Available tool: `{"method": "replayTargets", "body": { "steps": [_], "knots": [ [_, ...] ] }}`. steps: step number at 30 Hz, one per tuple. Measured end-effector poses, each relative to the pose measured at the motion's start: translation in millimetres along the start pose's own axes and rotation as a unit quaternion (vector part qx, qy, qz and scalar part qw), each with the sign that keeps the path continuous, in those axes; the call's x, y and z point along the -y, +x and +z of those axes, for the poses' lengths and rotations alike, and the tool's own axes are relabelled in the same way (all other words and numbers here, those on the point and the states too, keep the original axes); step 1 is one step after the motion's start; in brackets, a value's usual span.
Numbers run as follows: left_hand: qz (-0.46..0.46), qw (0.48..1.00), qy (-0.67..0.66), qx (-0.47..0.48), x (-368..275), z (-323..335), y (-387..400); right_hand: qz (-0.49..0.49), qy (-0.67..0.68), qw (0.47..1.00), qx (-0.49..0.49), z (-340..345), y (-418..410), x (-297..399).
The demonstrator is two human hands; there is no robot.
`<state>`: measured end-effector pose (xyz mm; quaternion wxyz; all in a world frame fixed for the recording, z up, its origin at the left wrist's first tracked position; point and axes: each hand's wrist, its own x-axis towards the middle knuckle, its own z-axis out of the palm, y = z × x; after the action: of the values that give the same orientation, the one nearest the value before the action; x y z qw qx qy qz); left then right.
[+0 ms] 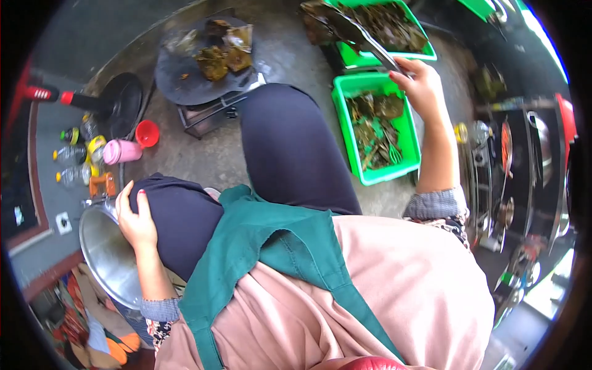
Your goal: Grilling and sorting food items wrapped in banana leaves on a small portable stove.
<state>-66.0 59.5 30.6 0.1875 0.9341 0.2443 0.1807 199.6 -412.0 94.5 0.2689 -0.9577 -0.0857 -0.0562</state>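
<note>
My right hand (418, 88) grips the handle end of metal tongs (370, 44). A browned leaf-wrapped packet (319, 25) is at the tongs' far end, over the left edge of a green plastic basket (432, 51) full of dark leaf pieces or packets. Below my right hand, a second green basket (349, 152) contains leaf scraps and a few wrapped packets (388, 106). My left hand (141, 222) rests on my left knee, fingers spread, holding nothing. Ahead, several leaf-wrapped packets (212, 62) lie on a round dark griddle plate (175, 83) over a metal-framed stove (208, 120).
A large metal pot (99, 254) stands beside my left arm. Toward the left wall are plastic bottles (71, 155), a pink lidded jar (122, 151), a red cup (148, 133) and a black pan (125, 99). A rack with kitchenware (506, 143) stands at right.
</note>
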Motion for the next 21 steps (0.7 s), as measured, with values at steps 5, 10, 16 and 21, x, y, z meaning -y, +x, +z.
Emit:
{"method": "replayTargets", "body": {
  "steps": [5, 10, 16, 21],
  "knots": [
    [0.023, 1.000, 0.016, 0.013, -3, 8, 1, 0.070, -0.153, 0.986, -0.004, -49, -85, -78],
    [0.030, 0.999, 0.036, 0.016, -14, 11, 0, 0.233, -0.163, 0.956, 0.080, -41, -142, -134],
    [0.039, 0.998, 0.050, 0.014, -21, 14, -1, 0.383, -0.171, 0.902, 0.102, 13, -157, -181],
    [0.045, 0.997, 0.057, 0.012, -22, 16, 0, 0.405, -0.177, 0.891, 0.103, 51, -150, -211]
  ]
}}
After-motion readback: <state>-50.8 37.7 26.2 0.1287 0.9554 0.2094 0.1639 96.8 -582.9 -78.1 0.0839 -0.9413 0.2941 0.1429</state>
